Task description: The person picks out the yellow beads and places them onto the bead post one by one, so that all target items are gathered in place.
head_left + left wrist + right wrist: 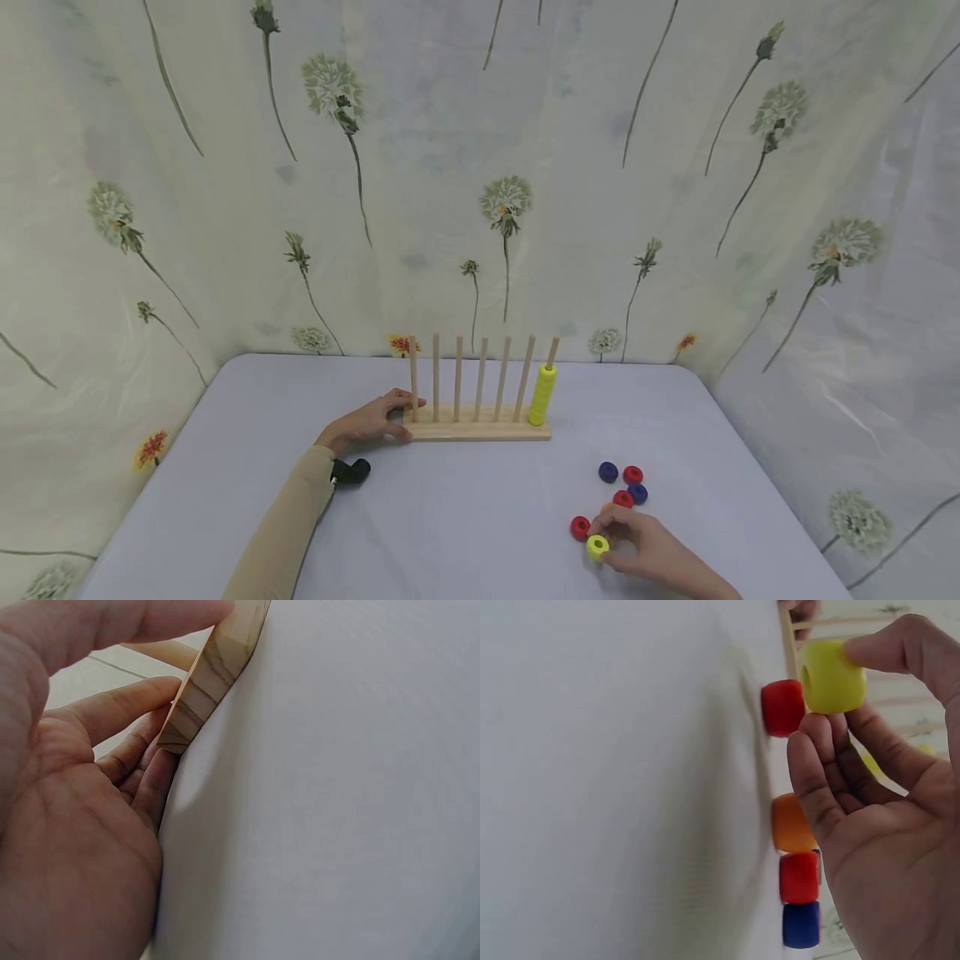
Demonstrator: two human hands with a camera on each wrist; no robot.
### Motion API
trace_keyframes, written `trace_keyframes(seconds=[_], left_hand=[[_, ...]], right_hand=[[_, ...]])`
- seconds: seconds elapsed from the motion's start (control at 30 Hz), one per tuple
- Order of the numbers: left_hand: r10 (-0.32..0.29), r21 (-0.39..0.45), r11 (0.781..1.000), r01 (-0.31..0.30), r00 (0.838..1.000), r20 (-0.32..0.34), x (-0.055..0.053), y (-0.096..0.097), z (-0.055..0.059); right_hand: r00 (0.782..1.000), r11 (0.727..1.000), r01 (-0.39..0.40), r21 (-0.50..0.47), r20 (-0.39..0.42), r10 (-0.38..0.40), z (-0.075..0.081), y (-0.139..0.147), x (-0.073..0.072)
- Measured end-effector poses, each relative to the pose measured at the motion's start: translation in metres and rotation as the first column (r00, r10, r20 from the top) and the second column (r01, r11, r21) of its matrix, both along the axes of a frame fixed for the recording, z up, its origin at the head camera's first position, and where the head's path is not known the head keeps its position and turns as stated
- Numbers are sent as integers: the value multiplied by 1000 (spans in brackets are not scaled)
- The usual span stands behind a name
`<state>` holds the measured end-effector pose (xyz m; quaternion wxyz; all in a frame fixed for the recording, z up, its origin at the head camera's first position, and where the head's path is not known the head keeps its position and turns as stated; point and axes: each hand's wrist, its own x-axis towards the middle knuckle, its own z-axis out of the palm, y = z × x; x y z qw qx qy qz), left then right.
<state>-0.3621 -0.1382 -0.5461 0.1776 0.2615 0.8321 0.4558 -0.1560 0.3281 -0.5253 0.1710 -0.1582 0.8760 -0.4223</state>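
My right hand (648,546) pinches a yellow bead (597,547) between thumb and fingers. In the right wrist view the bead (832,677) shows its hole facing left. My left hand (378,417) grips the left end of a wooden peg rack (480,431), thumb at the front and fingers behind; the left wrist view shows the base's grained end (202,690) between them. Upright pegs stand in a row along the rack. Several yellow beads (542,396) are stacked on the rightmost peg, whose tip sticks out above; the other pegs are bare.
Loose beads lie around my right hand: a red bead (580,527) just left, an orange bead (793,823) partly hidden behind the hand, more red beads (633,474) and blue beads (608,472) farther back. A flowered cloth (420,208) hangs behind the white table (465,517).
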Motion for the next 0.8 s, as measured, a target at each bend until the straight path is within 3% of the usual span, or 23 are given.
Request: trace_keyframes(seconds=[0.2, 0.4, 0.5, 0.6, 0.8], left_hand=[[1, -1, 1000, -1, 1000, -3, 0, 0, 0], [-9, 8, 1000, 9, 1000, 3, 0, -1, 2], [6, 13, 1000, -6, 1000, 28, 1, -1, 1], [19, 11, 1000, -19, 998, 51, 2, -1, 1], [20, 11, 1000, -20, 999, 47, 1, -1, 4]], right_hand=[[1000, 994, 19, -108, -7, -20, 17, 0, -7], [987, 983, 137, -120, -64, -146, 38, -5, -27], [960, 968, 220, -122, -147, -237, 53, -11, -41], [918, 949, 291, -123, -243, -313, 70, -19, -54], [847, 926, 351, -139, -374, -378, 104, -33, -86]])
